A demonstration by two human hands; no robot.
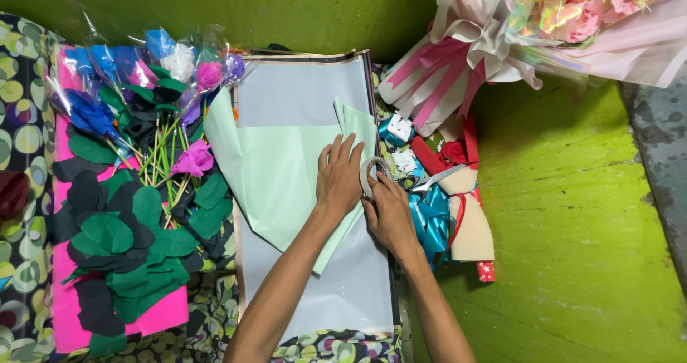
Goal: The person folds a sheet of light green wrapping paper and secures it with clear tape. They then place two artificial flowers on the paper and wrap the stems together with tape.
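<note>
My left hand (339, 177) lies flat, fingers spread, on a folded pale green wrapping sheet (275, 170), pressing its right fold. That sheet rests on a larger grey sheet (300, 91). Right beside it, my right hand (387, 213) grips a roll of clear tape (372, 173) at the green sheet's right edge. The two hands touch each other near the roll.
Paper flowers on green stems (168, 113) and dark and green paper leaves (118, 241) lie on a pink sheet (161, 316) at left. Scissors (429, 180), blue ribbon (429, 216) and small boxes sit at right. A wrapped pink bouquet (515, 27) lies top right on the green floor (572, 213).
</note>
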